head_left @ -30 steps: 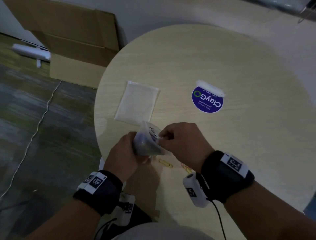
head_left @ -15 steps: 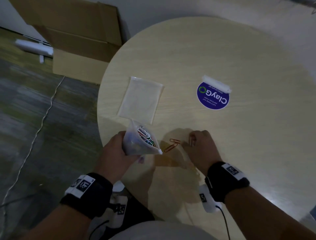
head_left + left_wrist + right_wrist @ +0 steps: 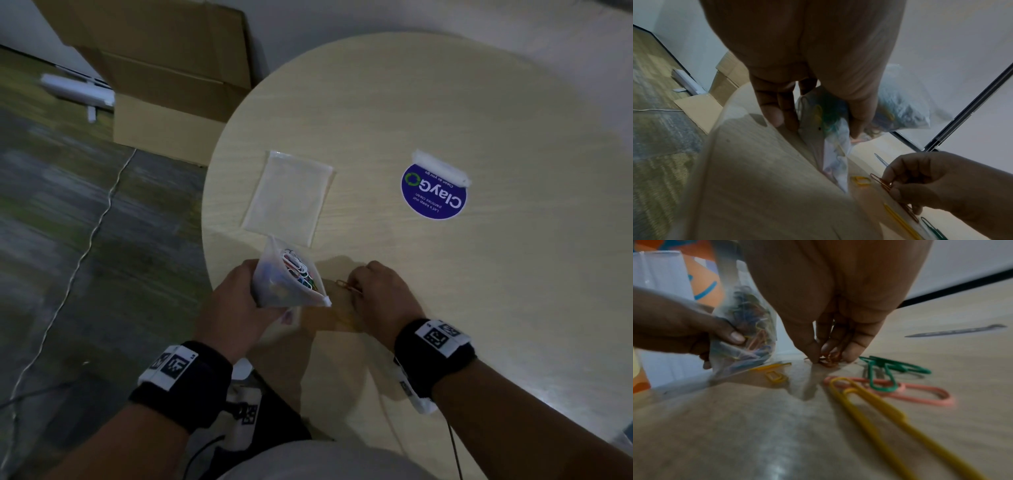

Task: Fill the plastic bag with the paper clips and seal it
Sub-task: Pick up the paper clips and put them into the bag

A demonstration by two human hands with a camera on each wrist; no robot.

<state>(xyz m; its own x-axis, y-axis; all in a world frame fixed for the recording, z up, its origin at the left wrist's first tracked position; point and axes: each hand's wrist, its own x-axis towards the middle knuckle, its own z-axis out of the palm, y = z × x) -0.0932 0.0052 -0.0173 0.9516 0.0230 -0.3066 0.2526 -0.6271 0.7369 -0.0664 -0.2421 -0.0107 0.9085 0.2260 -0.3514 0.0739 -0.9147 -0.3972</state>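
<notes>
My left hand (image 3: 236,301) grips a clear plastic bag (image 3: 286,279) part-filled with coloured paper clips, mouth open and facing up, just above the table's near edge. The bag (image 3: 826,123) shows between my left thumb and fingers, and again at the left in the right wrist view (image 3: 744,331). My right hand (image 3: 356,291) pinches orange paper clips (image 3: 347,285) against the table right of the bag; the same orange clips (image 3: 882,183) show in the left wrist view. Loose yellow (image 3: 879,412), green (image 3: 885,371) and pink (image 3: 916,392) clips lie near my right wrist.
A second, flat clear bag (image 3: 287,198) lies on the round wooden table (image 3: 445,102) beyond my hands. A blue round sticker (image 3: 433,192) sits further right. A cardboard box (image 3: 164,102) stands on the floor past the table's left edge.
My right hand left the bag's mouth, dropped to the table and closed on the orange clips there. The left hand kept holding the bag, mouth open.
</notes>
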